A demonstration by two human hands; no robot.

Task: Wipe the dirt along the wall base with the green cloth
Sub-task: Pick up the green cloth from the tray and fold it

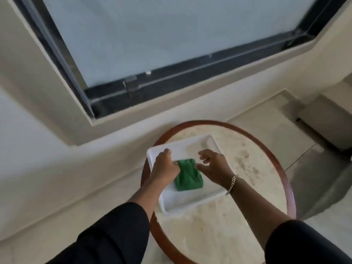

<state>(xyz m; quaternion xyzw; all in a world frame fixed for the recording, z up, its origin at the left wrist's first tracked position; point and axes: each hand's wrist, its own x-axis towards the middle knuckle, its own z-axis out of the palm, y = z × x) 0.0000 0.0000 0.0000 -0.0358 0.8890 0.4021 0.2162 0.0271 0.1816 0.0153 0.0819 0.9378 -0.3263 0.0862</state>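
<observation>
A folded green cloth [188,175] lies in a white rectangular tray [192,203] on a round table. My left hand [164,164] rests on the cloth's left edge, its fingers pinching the top left corner. My right hand [214,166] hovers at the cloth's right side with fingers spread; the thumb touches the cloth's upper right edge. A chain bracelet circles the right wrist. The wall base [106,180] runs diagonally to the left of the table, pale and smooth.
The round table [238,155] has a stained marble-like top and a red-brown rim. Above it a dark-framed window [152,84] sits in the pale wall. Tiled floor [282,130] and a low step lie to the right.
</observation>
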